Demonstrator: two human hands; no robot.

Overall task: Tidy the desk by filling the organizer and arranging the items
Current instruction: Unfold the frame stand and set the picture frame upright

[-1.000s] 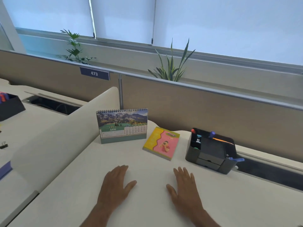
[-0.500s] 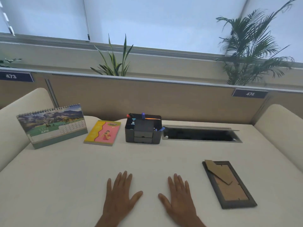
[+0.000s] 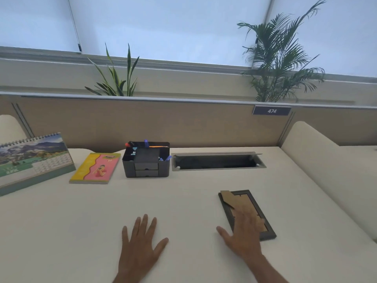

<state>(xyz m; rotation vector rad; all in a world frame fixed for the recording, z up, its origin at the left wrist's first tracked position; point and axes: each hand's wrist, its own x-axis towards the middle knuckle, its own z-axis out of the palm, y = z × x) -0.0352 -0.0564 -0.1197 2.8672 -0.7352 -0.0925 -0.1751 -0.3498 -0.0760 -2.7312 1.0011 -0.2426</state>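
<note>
On the cream desk [image 3: 183, 201], near its front edge, the left hand [image 3: 140, 244] lies flat, palm down, fingers spread wide and holding nothing. The right hand [image 3: 242, 233] is to its right, also palm down with fingers spread. Its fingers overlap the near end of the picture frame [image 3: 244, 203]; the hand is blurred, so contact with the frame cannot be confirmed. Nothing is gripped.

The picture frame lies face down on the right half of the desk, its brown cardboard back and folded stand facing up, its long side angled toward the rear left.

The dark grey organizer [image 3: 145, 160] stands upright at the rear centre of the desk, close to the tan partition [image 3: 183, 123]. It has two small drawers at the front, both closed. Pens with blue and red caps and an orange item stick out of its upper compartments; their exact compartments cannot be told.

Just left of the organizer, a yellow-and-pink notepad [image 3: 94, 168] lies flat. Further left, a spiral-bound desk calendar [image 3: 33, 160] stands upright, cut by the picture edge.

Just right of the organizer, a rectangular cable slot [image 3: 218, 161] is set into the desk surface. A label reading 474 [image 3: 272, 110] is fixed to the partition top. Two plants [image 3: 279, 64] stand behind it.
</note>
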